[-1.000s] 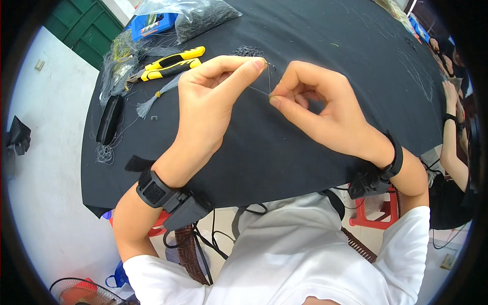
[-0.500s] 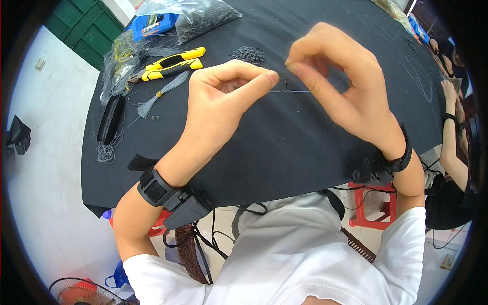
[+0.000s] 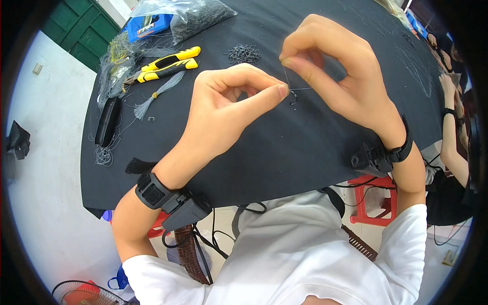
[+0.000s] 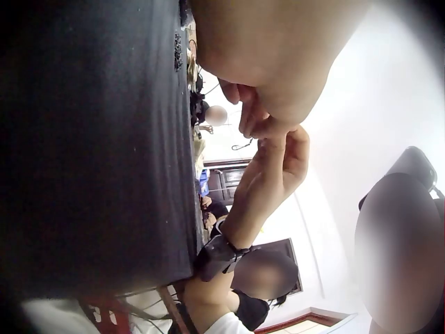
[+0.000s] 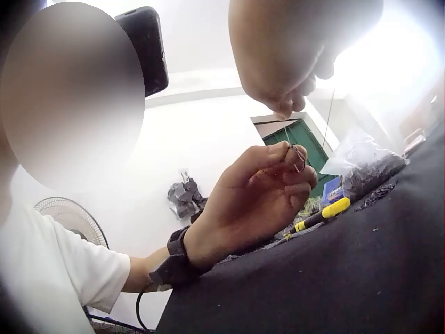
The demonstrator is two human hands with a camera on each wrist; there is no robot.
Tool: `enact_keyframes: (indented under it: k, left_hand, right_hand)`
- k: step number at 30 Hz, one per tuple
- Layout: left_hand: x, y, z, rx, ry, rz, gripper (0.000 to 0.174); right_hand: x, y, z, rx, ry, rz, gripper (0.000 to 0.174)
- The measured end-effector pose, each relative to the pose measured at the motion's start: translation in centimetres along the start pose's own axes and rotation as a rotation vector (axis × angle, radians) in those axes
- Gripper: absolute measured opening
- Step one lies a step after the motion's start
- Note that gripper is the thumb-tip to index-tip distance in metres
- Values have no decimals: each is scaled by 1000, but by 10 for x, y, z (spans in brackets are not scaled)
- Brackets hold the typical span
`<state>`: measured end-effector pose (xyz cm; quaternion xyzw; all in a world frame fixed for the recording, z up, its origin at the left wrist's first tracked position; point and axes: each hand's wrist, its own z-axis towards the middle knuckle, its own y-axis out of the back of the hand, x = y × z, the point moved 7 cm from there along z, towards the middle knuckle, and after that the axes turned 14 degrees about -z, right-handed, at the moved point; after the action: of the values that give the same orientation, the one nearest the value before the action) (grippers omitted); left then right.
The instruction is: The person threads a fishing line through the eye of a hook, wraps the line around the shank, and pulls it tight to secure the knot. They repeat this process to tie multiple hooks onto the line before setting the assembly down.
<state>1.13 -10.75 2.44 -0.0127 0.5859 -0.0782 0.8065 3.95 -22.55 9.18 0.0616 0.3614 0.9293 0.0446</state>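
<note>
My left hand (image 3: 223, 109) pinches a small dark fish hook (image 3: 294, 98) between thumb and forefinger, over the black table. The bend of the hook sticks out past the fingertips, and it shows again as a hook (image 5: 299, 158) in the right wrist view. To the right and a little higher, my right hand (image 3: 340, 76) pinches a thin fishing line (image 3: 285, 75) with thumb and forefinger. The line runs from these fingertips down to the left fingertips at the hook, and another stretch of it passes rightward. Beyond the left hand lies a loose pile of dark hooks (image 3: 243, 54).
Yellow-and-black pliers (image 3: 170, 71) lie left of the hook pile, beside a tied bundle of line (image 3: 157, 95). Farther back are a plastic bag (image 3: 203, 23) of dark pieces and a blue box (image 3: 148, 28). A black roll (image 3: 108, 122) lies near the left edge.
My right hand has risen and moved right, then slightly back left, still pinching the line. My left hand has shifted right and a little nearer me with the fish hook.
</note>
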Motion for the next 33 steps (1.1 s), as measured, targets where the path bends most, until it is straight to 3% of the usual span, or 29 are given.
enact_keyframes:
  k: [9,12,13,19,26,33]
  left_hand:
    - [-13,1,0,42,-143,-23,8]
    - [-12,9,-1,-23,-121,-116,9]
    - [-11,12,1,-51,-177,-160,11]
    - [-4,23,0,-223,-88,-259,11]
    - [5,22,-1,-252,-10,-300,12]
    - [7,16,-1,-188,-7,-227,10]
  right_hand:
    - [-32,-15,-15,106,-298,117,9]
    - [-47,-39,-30,248,-524,446,9]
    - [-47,-44,-32,248,-537,514,9]
    - [-36,-60,-38,259,-600,707,9]
    - [4,-31,-20,72,-129,211,11]
    - [11,-8,-9,-61,0,13,16]
